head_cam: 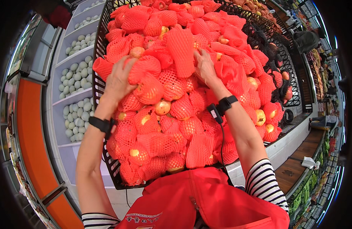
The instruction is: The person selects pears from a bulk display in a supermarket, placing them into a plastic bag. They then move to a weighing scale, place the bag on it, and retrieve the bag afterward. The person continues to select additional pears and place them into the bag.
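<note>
Pomegranates in red foam net sleeves (173, 86) fill a black plastic crate (100, 57) before me. My left hand (120, 78) curves around a netted pomegranate (144, 68) on the crate's left side, thumb and fingers against the netting. Just below that hand lies another sleeved pomegranate (149, 90). Toward the middle, my right hand (205, 65) reaches into the netting beside a long red foam sleeve (180, 51) that stands up from the pile. Its fingertips are partly hidden, so I cannot tell whether it grips anything. A bare yellowish pomegranate (162, 107) shows between the sleeves.
Pale eggs (77, 75) fill white compartments along the left. Dark-netted fruit (274, 61) lies at the right of the display. A cable (223, 143) hangs from a device on my right wristband (227, 103). Wooden shelving (304, 148) and a person (326, 122) are farther right.
</note>
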The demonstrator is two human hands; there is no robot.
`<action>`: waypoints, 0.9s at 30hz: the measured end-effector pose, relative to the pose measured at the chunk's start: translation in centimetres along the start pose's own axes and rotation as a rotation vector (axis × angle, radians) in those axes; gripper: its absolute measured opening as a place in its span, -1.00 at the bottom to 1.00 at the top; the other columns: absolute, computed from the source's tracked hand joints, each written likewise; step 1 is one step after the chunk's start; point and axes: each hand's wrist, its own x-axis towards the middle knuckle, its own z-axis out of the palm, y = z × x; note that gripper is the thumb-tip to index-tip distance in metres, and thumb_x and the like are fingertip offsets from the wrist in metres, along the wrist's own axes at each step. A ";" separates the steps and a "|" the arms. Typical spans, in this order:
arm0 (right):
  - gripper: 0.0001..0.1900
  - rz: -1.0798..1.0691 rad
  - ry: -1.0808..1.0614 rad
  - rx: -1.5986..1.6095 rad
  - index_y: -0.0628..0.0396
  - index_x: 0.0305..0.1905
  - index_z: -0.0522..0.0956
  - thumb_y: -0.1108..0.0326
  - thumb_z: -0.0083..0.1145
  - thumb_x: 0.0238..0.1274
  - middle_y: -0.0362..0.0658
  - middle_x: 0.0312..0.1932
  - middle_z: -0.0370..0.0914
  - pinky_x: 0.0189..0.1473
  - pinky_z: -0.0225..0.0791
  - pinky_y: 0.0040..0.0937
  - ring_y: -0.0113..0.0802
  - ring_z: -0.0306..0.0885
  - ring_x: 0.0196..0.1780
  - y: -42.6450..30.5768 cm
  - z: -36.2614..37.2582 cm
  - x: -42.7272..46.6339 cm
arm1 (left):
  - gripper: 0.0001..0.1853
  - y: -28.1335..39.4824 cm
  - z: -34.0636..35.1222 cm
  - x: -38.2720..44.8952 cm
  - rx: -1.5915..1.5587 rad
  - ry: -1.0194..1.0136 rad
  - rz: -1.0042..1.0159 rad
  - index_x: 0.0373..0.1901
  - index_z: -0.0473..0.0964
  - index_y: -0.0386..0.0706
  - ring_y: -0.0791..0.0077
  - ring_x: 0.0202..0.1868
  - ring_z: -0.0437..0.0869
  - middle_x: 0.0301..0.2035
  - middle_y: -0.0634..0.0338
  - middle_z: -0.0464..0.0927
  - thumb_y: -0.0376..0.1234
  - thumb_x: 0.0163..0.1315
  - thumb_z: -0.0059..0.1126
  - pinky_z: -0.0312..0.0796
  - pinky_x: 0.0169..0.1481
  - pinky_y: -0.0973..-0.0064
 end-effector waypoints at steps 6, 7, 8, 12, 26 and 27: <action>-0.31 0.007 -0.068 0.136 -0.02 0.31 0.50 0.27 0.40 -0.04 0.25 0.29 0.41 0.34 0.34 -0.06 0.15 0.40 0.34 2.0 -1.1 1.9 | 0.05 -7.0 2.1 0.1 0.037 -0.070 -0.431 0.47 0.21 -0.07 -0.09 0.30 0.44 0.27 -0.13 0.41 0.01 -0.06 0.54 0.34 0.38 0.12; -0.32 -0.030 -0.070 0.129 -0.02 0.31 0.50 0.26 0.40 -0.04 0.25 0.30 0.40 0.35 0.33 -0.06 0.15 0.39 0.35 1.7 -1.5 1.9 | 0.05 -7.4 2.3 0.0 0.011 -0.056 -0.548 0.48 0.20 -0.08 -0.10 0.31 0.43 0.27 -0.15 0.40 0.03 -0.04 0.53 0.32 0.39 0.11; -0.26 -0.060 -0.131 0.145 0.02 0.37 0.43 0.26 0.40 -0.02 0.26 0.33 0.38 0.36 0.32 -0.06 0.16 0.36 0.38 1.7 -2.2 1.6 | 0.05 -7.9 2.3 -0.3 -0.088 -0.043 -0.541 0.51 0.15 -0.11 -0.15 0.34 0.40 0.28 -0.20 0.39 0.04 0.04 0.50 0.29 0.40 0.08; -0.15 0.030 -0.045 0.049 0.15 0.45 0.25 0.34 0.41 0.00 0.24 0.25 0.42 0.34 0.33 -0.04 0.19 0.38 0.32 -0.4 -5.6 -1.3 | -0.13 -6.1 0.9 -1.9 0.047 0.061 -0.408 0.47 0.20 -0.14 -0.11 0.30 0.44 0.21 -0.19 0.45 -0.14 0.15 0.42 0.33 0.36 0.14; -0.36 -0.202 0.069 0.198 0.14 0.32 0.40 0.43 0.33 0.07 0.17 0.22 0.39 0.26 0.33 -0.05 0.15 0.41 0.23 -14.0 -6.5 -9.6 | -0.13 6.3 1.8 -3.6 -0.178 -0.124 -0.270 0.32 0.34 -0.27 -0.03 0.19 0.54 0.14 -0.13 0.51 -0.01 0.06 0.47 0.38 0.27 0.13; -0.35 -0.201 0.070 0.192 0.14 0.33 0.39 0.44 0.33 0.06 0.18 0.24 0.38 0.28 0.32 -0.04 0.16 0.39 0.25 -14.1 -6.5 -9.8 | -0.13 6.3 1.6 -3.6 -0.185 -0.132 -0.276 0.32 0.35 -0.27 -0.03 0.20 0.54 0.15 -0.13 0.51 0.00 0.05 0.47 0.38 0.28 0.13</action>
